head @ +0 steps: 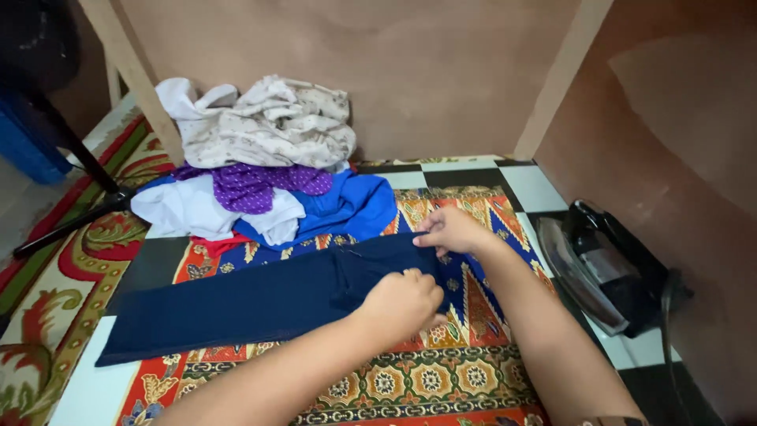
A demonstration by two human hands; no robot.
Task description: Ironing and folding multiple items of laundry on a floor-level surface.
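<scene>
Navy folded garment (252, 304), long and flat, lies across a patterned orange-and-blue cloth (410, 379) on the floor. Left hand (402, 304) pinches its near edge at the waist end; right hand (451, 230) grips the far edge. Risk: pulling unevenly could skew the fold or drag the patterned cloth into wrinkles. One black electric iron (603, 264) stands on end to the right, near the right forearm; a careless elbow could topple it. One heap of mixed clothes (260, 158) behind, well apart. Two hands, one garment.
</scene>
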